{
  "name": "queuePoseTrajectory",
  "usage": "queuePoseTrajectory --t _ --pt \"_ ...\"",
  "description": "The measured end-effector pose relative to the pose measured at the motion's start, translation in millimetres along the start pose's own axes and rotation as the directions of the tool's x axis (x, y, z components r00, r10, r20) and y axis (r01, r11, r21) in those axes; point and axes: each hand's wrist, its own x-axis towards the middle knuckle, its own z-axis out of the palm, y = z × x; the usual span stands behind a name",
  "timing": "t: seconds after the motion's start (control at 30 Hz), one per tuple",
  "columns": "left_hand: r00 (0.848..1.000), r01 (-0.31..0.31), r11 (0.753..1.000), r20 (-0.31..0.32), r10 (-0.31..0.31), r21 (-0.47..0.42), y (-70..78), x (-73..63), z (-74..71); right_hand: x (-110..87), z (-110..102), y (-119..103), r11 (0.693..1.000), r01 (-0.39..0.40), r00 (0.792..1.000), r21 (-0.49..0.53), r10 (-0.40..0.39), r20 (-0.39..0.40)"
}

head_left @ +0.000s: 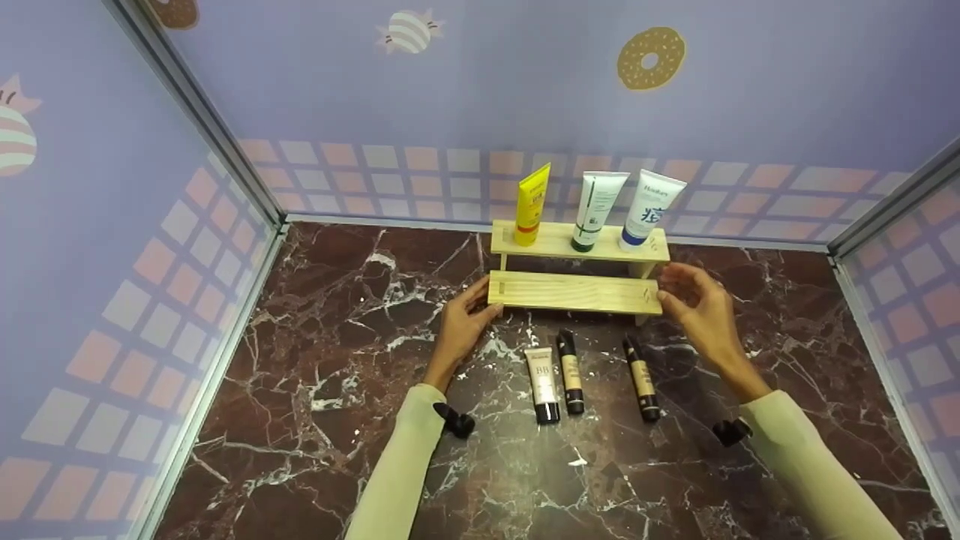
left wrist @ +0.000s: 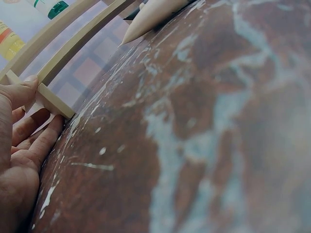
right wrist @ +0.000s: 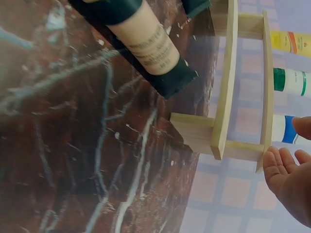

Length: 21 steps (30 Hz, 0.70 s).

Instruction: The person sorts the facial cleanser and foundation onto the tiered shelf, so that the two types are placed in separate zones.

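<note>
A two-step wooden display rack stands near the back wall. My left hand holds its left end, thumb on the lower board and fingers against the side panel, as the left wrist view shows. At the other end is my right hand, its thumb by the lower board; in the right wrist view its fingers are loosely extended beside the rack. On the upper step stand a yellow tube, a white tube with a green cap and a white tube with a blue cap, all caps down.
In front of the rack, a BB cream tube and two slim beige tubes with black ends, one nearer the middle and one to the right, lie on the dark marbled tabletop. Lilac panels enclose the back and sides.
</note>
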Motion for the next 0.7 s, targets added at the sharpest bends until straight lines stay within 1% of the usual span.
queuePoseTrajectory --t 0.17,0.37,0.7 --pt "1.0 0.004 1.0 0.0 -0.004 0.002 0.5 -0.5 -0.2 -11.6 -0.4 1.5 1.0 -0.017 1.0 0.0 0.017 0.02" --pt "1.0 -0.004 1.0 0.006 0.004 -0.01 0.6 0.8 -0.3 -20.5 -2.3 3.2 0.998 -0.046 0.998 -0.032 0.047 0.05" --pt "1.0 0.003 1.0 0.0 -0.003 0.006 -0.2 -0.1 0.7 -36.7 -3.4 8.1 0.998 -0.04 0.997 -0.053 0.043 0.065"
